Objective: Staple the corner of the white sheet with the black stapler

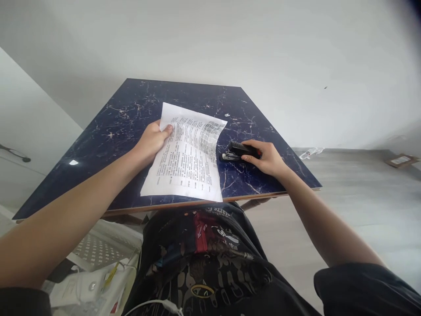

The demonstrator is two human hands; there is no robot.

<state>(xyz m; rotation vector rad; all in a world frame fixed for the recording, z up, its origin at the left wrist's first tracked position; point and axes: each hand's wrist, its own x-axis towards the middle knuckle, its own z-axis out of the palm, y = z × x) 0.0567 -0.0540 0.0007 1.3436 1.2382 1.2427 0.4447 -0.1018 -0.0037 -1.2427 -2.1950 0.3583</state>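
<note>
A printed paper sheet (187, 156) lies partly lifted over the dark blue marble-patterned table (131, 114). My left hand (151, 141) pinches the sheet's left edge, thumb on top. A black stapler (237, 151) sits on the table just right of the paper. My right hand (268, 157) rests on the stapler with its fingers closed around the rear end.
A small white scrap (73, 162) lies on the table's left part. Below the table at the left is a white perforated item with cables (95, 263). A white wall rises behind the table. On the grey floor at the right lie a small packet (311, 152) and a flat brown box (401, 160).
</note>
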